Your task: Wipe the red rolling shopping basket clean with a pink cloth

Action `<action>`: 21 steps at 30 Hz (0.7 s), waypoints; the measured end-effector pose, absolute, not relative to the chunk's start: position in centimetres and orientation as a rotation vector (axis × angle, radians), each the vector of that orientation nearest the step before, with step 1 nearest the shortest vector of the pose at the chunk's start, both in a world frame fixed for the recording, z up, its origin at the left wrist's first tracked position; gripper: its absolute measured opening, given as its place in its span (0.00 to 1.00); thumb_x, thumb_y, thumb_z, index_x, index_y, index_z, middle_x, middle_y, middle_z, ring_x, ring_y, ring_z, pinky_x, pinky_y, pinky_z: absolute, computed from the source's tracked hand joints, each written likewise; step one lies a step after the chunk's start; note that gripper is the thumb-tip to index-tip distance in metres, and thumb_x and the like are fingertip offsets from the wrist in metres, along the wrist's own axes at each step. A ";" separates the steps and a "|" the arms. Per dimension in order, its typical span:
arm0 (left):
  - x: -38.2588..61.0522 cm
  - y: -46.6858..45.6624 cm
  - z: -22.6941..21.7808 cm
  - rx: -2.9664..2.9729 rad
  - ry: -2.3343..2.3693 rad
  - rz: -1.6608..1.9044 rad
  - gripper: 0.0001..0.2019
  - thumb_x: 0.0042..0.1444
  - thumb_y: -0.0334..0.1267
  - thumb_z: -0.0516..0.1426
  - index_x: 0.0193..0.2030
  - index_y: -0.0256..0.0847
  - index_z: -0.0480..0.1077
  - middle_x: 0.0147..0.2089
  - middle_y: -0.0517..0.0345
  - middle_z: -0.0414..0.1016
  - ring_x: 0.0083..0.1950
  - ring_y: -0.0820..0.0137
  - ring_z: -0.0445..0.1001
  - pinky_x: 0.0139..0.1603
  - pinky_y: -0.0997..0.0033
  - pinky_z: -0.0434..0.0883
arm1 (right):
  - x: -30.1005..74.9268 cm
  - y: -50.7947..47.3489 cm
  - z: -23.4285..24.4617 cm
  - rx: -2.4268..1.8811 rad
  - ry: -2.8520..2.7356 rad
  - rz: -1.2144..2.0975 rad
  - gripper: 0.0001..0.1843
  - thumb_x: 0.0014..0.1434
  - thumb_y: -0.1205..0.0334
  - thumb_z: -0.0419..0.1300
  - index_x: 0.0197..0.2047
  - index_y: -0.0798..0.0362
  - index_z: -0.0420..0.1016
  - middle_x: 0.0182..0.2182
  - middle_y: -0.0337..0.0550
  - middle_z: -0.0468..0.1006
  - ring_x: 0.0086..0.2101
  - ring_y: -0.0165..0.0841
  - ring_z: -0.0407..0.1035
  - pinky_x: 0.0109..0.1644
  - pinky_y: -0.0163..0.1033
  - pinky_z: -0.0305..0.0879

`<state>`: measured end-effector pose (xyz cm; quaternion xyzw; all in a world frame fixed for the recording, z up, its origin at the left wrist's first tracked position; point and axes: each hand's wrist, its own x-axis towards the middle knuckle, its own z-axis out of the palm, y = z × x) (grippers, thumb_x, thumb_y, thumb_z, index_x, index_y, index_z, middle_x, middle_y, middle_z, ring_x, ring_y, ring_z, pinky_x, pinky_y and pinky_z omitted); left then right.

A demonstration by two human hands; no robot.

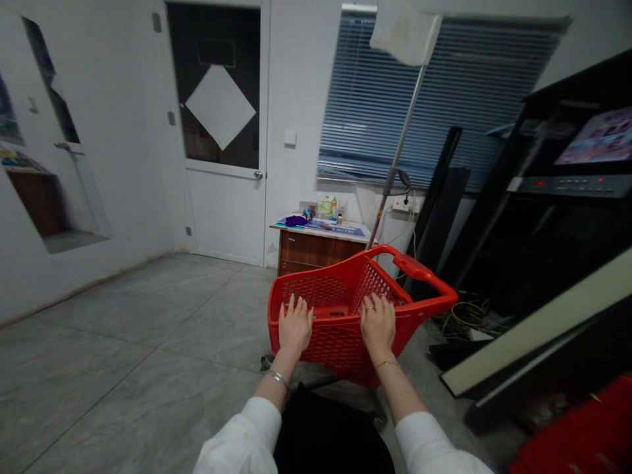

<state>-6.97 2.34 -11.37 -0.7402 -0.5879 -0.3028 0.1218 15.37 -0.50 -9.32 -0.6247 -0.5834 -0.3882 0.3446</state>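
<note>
- My left hand and right hand lie on the red cart's near rim, fingers reaching over; I cannot tell whether either grips.
- The cart stands on the floor, nearer than the surface.

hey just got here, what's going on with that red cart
A person in white sleeves has both hands on a red shopping cart. The left hand and the right hand lie over the near side's top edge, apart from each other. The cart stands sideways on the grey floor, its handle toward the right. Behind it is a low brown cabinet with small items on top.
</note>
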 end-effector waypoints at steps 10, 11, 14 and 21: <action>-7.7 2.6 -11.5 -2.190 -1.672 -0.882 0.25 0.70 0.45 0.40 0.62 0.36 0.68 0.66 0.46 0.67 0.71 0.56 0.57 0.69 0.48 0.57 | 18.0 -0.9 -8.0 -1.541 -1.754 -1.014 0.16 0.67 0.60 0.51 0.50 0.53 0.77 0.51 0.51 0.76 0.53 0.41 0.64 0.60 0.49 0.58; -7.6 2.6 -11.5 -2.191 -1.672 -0.894 0.25 0.70 0.45 0.40 0.62 0.36 0.68 0.66 0.46 0.68 0.71 0.56 0.57 0.69 0.48 0.56 | 19.7 -0.9 -7.5 -1.562 -1.704 -1.040 0.16 0.66 0.59 0.51 0.50 0.54 0.77 0.52 0.53 0.75 0.54 0.42 0.64 0.60 0.49 0.58; -6.9 2.5 -11.5 -2.191 -1.691 -0.922 0.25 0.70 0.46 0.40 0.62 0.37 0.69 0.65 0.46 0.68 0.71 0.56 0.58 0.69 0.48 0.56 | 22.6 -0.9 -6.8 -1.616 -1.568 -1.067 0.16 0.66 0.58 0.52 0.49 0.54 0.78 0.52 0.56 0.73 0.53 0.43 0.63 0.59 0.49 0.59; -7.2 2.9 -11.4 -2.275 -1.689 -0.857 0.26 0.69 0.47 0.40 0.63 0.37 0.67 0.66 0.47 0.67 0.72 0.56 0.56 0.69 0.50 0.57 | 22.4 -0.4 -7.8 -1.562 -1.562 -1.104 0.15 0.65 0.60 0.52 0.47 0.52 0.78 0.48 0.51 0.76 0.52 0.42 0.64 0.60 0.50 0.57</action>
